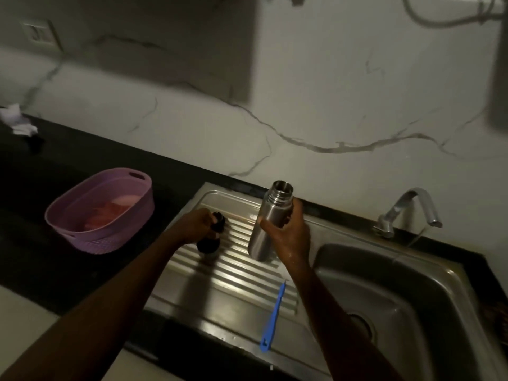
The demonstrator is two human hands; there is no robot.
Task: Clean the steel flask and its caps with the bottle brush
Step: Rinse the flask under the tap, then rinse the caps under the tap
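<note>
Left hand [198,225] hides dark cap [218,220]; basket [68,213] contents blurred; sink [453,312] cut off right.

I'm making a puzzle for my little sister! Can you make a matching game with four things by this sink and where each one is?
Things:
1. steel flask
2. blue brush
3. purple basket
4. tap

Places:
A. on the dark counter, left of the drainboard
B. behind the sink bowl, on the right
C. held upright in the right hand, cap off
D. lying on the drainboard, near the front edge

Pairs: 1-C, 2-D, 3-A, 4-B
</note>
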